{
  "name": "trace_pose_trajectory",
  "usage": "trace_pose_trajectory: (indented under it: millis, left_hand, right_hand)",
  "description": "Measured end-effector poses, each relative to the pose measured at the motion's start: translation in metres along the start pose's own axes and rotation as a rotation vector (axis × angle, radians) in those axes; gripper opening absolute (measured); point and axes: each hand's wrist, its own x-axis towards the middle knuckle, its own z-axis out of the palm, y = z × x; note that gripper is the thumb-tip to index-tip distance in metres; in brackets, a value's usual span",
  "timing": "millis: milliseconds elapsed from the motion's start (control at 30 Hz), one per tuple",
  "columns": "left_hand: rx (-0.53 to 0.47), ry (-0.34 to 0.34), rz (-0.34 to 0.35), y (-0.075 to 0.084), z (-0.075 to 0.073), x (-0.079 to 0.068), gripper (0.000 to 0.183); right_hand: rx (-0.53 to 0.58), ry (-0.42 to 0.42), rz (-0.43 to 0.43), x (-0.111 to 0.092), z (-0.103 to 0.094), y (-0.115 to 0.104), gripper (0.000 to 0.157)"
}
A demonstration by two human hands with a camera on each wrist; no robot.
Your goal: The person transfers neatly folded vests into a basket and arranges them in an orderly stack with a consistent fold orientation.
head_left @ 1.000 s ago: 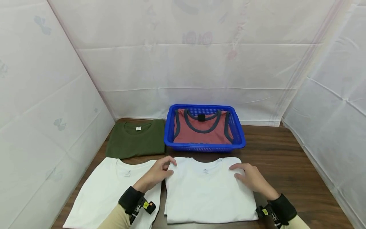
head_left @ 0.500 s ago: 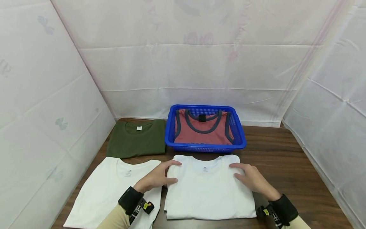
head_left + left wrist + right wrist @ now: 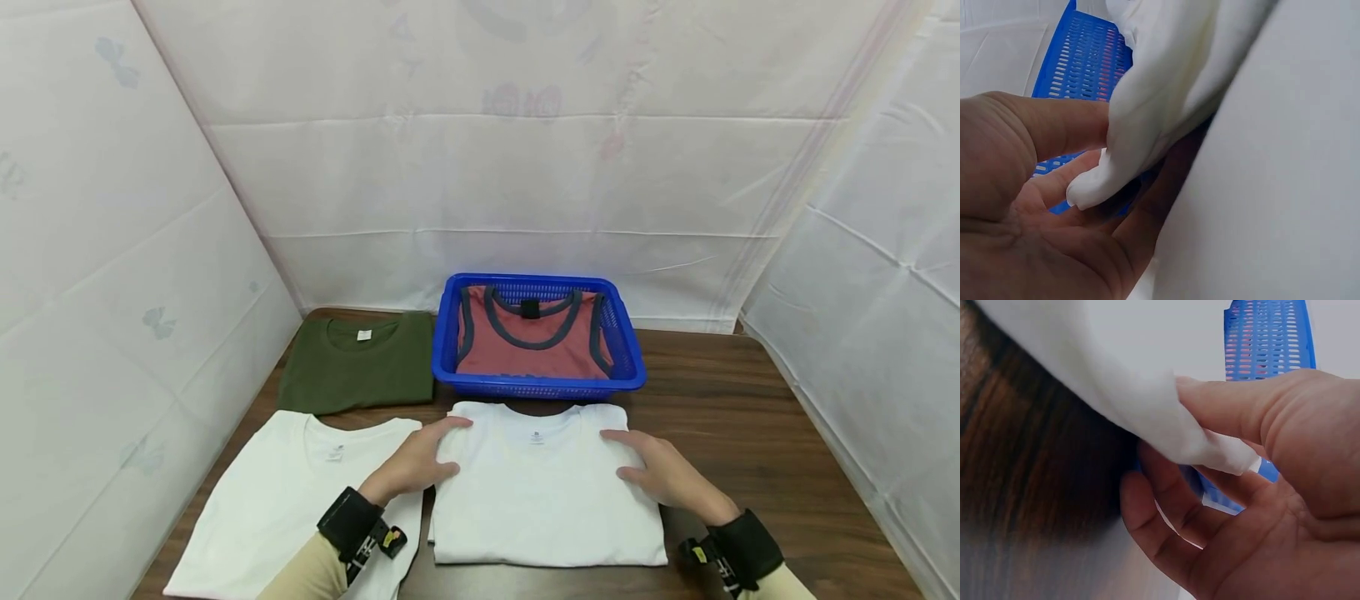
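A folded white T-shirt (image 3: 543, 500) lies in front of the basket in the head view, its neckline facing away from me. My left hand (image 3: 414, 462) holds its left side near the shoulder. In the left wrist view, the thumb lies on the white cloth (image 3: 1147, 94) with fingers beneath it. On the opposite side my right hand (image 3: 663, 473) grips the shirt's edge. The right wrist view shows that thumb on top of the cloth (image 3: 1141, 394) and curled fingers (image 3: 1160, 481) below. The fabric hides some fingertips.
A blue basket (image 3: 540, 386) with a folded red tank top (image 3: 525, 354) stands behind the shirt. Left of it lies a folded green T-shirt (image 3: 367, 375). Another white T-shirt (image 3: 277, 508) sits front left on the brown wooden table (image 3: 727, 400). White sheets (image 3: 487, 183) surround the table.
The white T-shirt has shifted slightly away from me, toward the basket. My left hand's thumb and index finger have spread wider apart on its edge. The right hand keeps nearly the same place.
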Motion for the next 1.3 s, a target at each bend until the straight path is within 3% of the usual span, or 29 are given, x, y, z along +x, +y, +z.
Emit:
trace_pose_trajectory:
  millis: [233,400,633,767,1033,1300]
  left_hand:
    - [0.007,0.024,-0.003,-0.001,0.001,0.0,0.058]
    - [-0.021,0.08,0.001,-0.003,0.002,0.0,0.055]
    - [-0.077,0.113,0.013,-0.003,-0.005,-0.003,0.059]
    - [-0.13,0.117,0.013,-0.003,-0.01,-0.009,0.053]
    - [-0.252,0.221,-0.031,0.0,-0.016,-0.019,0.045]
    - [-0.243,0.271,0.045,0.009,-0.023,-0.024,0.043]
  right_hand:
    - [-0.003,0.015,-0.034,-0.002,0.0,0.001,0.052]
    - [0.005,0.043,-0.062,-0.006,-0.003,0.002,0.051]
    - [0.011,0.072,-0.112,-0.012,-0.011,0.002,0.048]
    - [0.03,0.12,-0.167,-0.019,-0.016,0.001,0.048]
    - [0.074,0.264,-0.253,-0.026,-0.023,-0.005,0.046]
    - [0.101,0.375,-0.254,-0.03,-0.029,-0.012,0.046]
